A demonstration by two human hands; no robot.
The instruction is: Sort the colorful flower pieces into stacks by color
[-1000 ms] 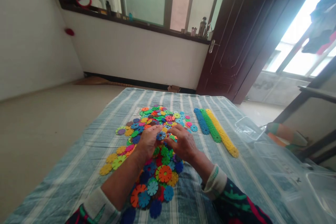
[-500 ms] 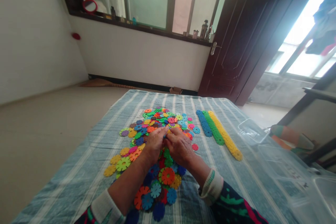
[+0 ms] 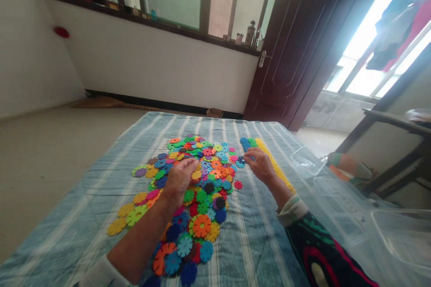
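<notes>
My left hand [image 3: 180, 179] is closed in a pinch over the pile of colourful notched plastic discs [image 3: 202, 196]. A yellow notched disc [image 3: 196, 174] shows at its fingertips; whether more sit behind it is hidden. To the right of the pile, my right hand [image 3: 261, 164] is also pinched, with a dark blue notched disc [image 3: 240, 159] at its fingertips. A light blue disc lies just under that one. My right hand partly covers a blue strip [image 3: 245, 144], a green strip [image 3: 252, 142] and a yellow strip [image 3: 276, 168] of joined discs.
A striped blue cloth [image 3: 111, 193] covers the table. Clear plastic containers [image 3: 307, 161] stand along its right side. Beyond the far edge are a wall, a window sill [image 3: 188, 32] with small items and a dark red door [image 3: 286, 54].
My hands were together over the pile and have come apart. The right one has moved right to beside the strips, and the left stays above the discs. The view has shifted somewhat.
</notes>
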